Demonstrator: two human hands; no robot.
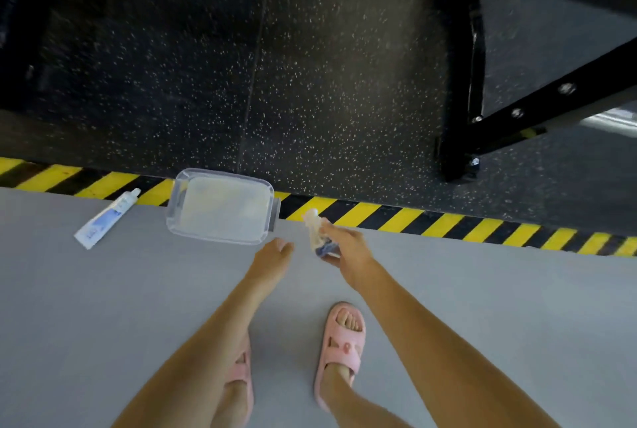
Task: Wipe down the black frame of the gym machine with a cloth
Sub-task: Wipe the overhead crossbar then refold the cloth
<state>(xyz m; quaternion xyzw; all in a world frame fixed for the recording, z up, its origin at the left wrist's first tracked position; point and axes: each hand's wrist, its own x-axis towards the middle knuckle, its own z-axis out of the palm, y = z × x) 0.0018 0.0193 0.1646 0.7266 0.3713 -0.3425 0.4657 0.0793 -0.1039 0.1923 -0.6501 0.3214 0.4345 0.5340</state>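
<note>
The black frame of the gym machine (460,76) stands at the upper right on the speckled rubber floor, with a bolted diagonal bar running off to the right. My right hand (344,248) grips a small white bottle (315,227) with a blue label, held above the grey floor. My left hand (272,255) hangs beside it, fingers loosely together, holding nothing, just below a clear plastic tub (220,205) that holds a whitish cloth or liquid; I cannot tell which.
A white and blue tube (105,219) lies on the grey floor left of the tub. A yellow-and-black hazard stripe (448,221) marks the edge of the rubber mat. My feet in pink slippers (341,341) stand below the hands.
</note>
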